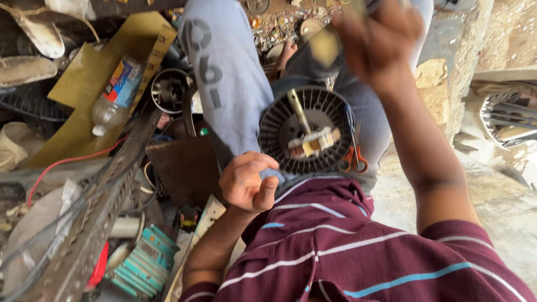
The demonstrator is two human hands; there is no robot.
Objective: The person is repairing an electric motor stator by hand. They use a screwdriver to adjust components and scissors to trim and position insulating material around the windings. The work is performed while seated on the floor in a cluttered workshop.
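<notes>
A round black slotted fan motor housing [279, 130] rests on my lap over grey jeans [224, 72], with a pale shaft and a copper-and-cream coil at its centre. My left hand [249, 182] is curled into a loose fist beside the housing's lower left rim; I see nothing in it. My right hand [380, 39] is raised above the housing and blurred, closed around a tan object [324, 46] whose kind I cannot make out. Orange-handled scissors [353, 159] lie against the housing's right edge.
Left of my legs lies clutter: a plastic bottle [114, 95] on yellow cardboard [84, 78], a perforated metal bar [100, 207], a teal finned motor [148, 265], a red wire [67, 162]. A concrete block [447, 67] and a fan guard [506, 117] stand on the right.
</notes>
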